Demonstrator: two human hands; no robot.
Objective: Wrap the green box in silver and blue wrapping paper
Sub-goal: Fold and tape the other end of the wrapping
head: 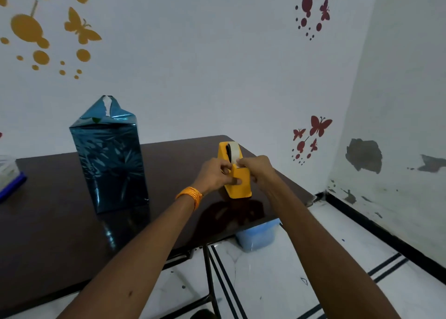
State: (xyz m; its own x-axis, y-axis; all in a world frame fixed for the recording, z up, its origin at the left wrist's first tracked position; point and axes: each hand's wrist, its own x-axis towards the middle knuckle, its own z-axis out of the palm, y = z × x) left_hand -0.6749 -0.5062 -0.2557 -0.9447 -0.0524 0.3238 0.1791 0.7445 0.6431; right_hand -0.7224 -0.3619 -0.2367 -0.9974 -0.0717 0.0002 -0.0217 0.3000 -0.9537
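The box [109, 159] stands upright on the dark table [48, 234], covered in shiny blue wrapping paper; its top folds rise to a peak where a strip of white shows, and a speck of green peeks out. To its right stands a yellow tape dispenser [237, 183] with a white tape roll. My left hand [217, 175] grips the dispenser's left side. My right hand [255, 167] pinches the tape end at the dispenser's top.
A white and blue object [9, 173] lies at the table's left edge. A blue plastic container [257, 235] sits on the floor under the table's right corner. The table's right edge is just beyond the dispenser. Walls close in behind and right.
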